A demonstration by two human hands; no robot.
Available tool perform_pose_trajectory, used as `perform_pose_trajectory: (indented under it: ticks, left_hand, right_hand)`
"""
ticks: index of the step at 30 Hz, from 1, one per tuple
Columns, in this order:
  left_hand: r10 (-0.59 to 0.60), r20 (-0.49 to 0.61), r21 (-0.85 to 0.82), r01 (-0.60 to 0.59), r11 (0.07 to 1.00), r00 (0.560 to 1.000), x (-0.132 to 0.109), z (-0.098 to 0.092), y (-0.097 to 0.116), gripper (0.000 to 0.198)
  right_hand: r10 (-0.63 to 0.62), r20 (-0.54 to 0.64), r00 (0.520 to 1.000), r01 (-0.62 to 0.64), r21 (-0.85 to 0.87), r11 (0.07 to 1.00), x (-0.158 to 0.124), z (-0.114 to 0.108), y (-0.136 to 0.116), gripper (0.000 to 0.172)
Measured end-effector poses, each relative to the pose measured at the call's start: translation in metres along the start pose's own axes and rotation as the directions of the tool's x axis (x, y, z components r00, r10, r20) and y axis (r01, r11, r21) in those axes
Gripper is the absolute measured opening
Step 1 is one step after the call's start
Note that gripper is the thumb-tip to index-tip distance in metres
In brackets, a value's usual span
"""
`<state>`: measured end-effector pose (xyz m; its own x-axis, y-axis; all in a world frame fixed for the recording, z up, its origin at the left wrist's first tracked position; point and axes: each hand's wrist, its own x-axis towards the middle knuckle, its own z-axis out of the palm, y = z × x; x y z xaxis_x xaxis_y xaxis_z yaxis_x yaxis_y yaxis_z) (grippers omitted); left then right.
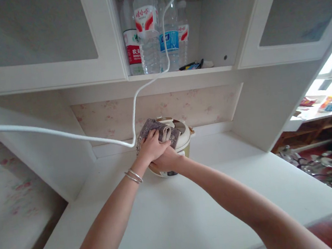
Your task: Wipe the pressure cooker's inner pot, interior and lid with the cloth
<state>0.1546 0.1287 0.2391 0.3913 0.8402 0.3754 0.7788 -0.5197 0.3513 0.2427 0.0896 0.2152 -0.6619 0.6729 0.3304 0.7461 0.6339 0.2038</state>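
A round cream and green cooker (183, 140) stands on the white counter (171, 220) near the back wall. A folded grey-brown patterned cloth (154, 126) lies over its left side and part of its lid. My left hand (153, 146), below two silver bangles on the wrist, is closed on the cloth from above. Just under and beside it, my right hand (166, 159) is against the cloth and the cooker's front, partly covered by my left hand; its fingers are hidden.
A white cable (64, 134) hangs in front of the cabinet and crosses to the left. Plastic bottles (149, 41) stand on the open shelf above. Metal cookware (325, 167) sits low at the right, beyond the counter.
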Motion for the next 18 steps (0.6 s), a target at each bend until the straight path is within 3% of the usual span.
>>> perform_pose_trajectory:
  ticks: [3,6,7,9,10,12,13,14,16,18]
  left_hand:
    - [-0.011,0.001,0.038,0.011,0.999,1.0,0.007,0.006,-0.013,0.08]
    - [-0.015,-0.113,0.002,0.016,1.0,0.993,0.008,0.009,-0.029,0.073]
    - [-0.025,-0.157,-0.023,0.022,1.0,0.987,0.008,0.01,-0.034,0.066]
    - [-0.056,-0.228,-0.067,0.042,0.997,0.972,0.011,0.012,-0.043,0.051]
    - [-0.077,-0.249,-0.081,0.058,0.995,0.965,0.014,0.013,-0.046,0.046]
    - [-0.129,-0.267,-0.1,0.106,0.989,0.955,0.024,0.013,-0.05,0.04]
    - [-0.163,-0.263,-0.107,0.14,0.984,0.951,0.032,0.012,-0.052,0.039]
    - [-0.204,-0.252,-0.115,0.18,0.977,0.946,0.041,0.009,-0.053,0.038]
    - [-0.278,-0.226,-0.133,0.253,0.958,0.934,0.062,0.001,-0.056,0.038]
    - [-0.312,-0.217,-0.145,0.285,0.947,0.925,0.086,-0.01,-0.055,0.04]
  right_hand:
    - [-0.043,-0.064,0.997,0.049,0.092,0.995,-0.028,0.001,-0.001,0.031]
    - [-0.029,-0.178,0.984,0.071,0.233,0.97,-0.084,0.011,0.001,0.028]
    - [0.036,-0.181,0.983,0.016,0.274,0.961,-0.107,0.019,0.004,0.027]
    - [0.263,-0.091,0.961,-0.22,0.328,0.919,-0.156,0.044,0.011,0.028]
    - [0.412,-0.023,0.911,-0.384,0.319,0.867,-0.179,0.059,0.014,0.029]
    - [0.676,0.13,0.726,-0.685,0.225,0.693,-0.22,0.089,0.02,0.039]
    - [0.752,0.193,0.63,-0.776,0.174,0.606,-0.236,0.103,0.02,0.043]
    - [0.787,0.225,0.574,-0.819,0.138,0.557,-0.248,0.115,0.02,0.045]
    - [0.806,0.219,0.55,-0.834,0.098,0.543,-0.261,0.13,0.016,0.046]
    - [0.807,0.179,0.563,-0.826,0.071,0.56,-0.263,0.135,0.011,0.045]
